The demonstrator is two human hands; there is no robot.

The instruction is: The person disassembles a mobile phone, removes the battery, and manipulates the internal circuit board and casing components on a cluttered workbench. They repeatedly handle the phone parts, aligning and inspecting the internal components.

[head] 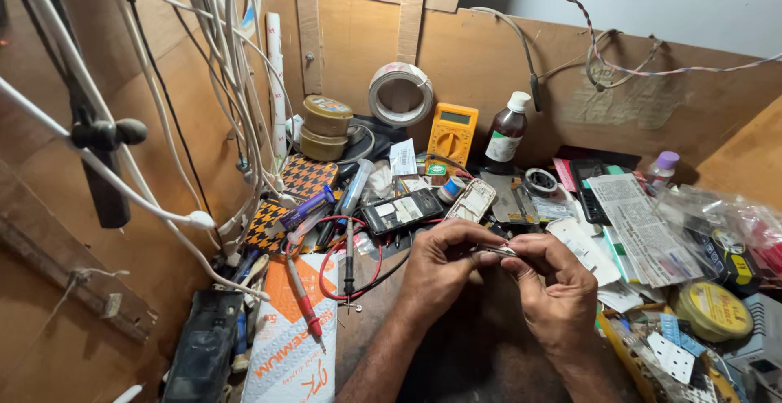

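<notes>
My left hand [440, 269] and my right hand [556, 285] meet over the middle of a cluttered wooden bench. Both pinch a small shiny metal part [498, 250] between their fingertips; what it is I cannot tell. Just beyond the hands lie an opened black phone body [403, 211] and a pale phone frame [472, 200]. Red and black multimeter probes [303, 293] with looped leads rest to the left of my left hand.
A yellow multimeter [452, 133], a dark bottle with a white cap [505, 134] and a tape roll [400, 94] stand at the back wall. White cables [232, 85] hang at the left. Papers, plastic bags and a yellow tin [715, 309] crowd the right.
</notes>
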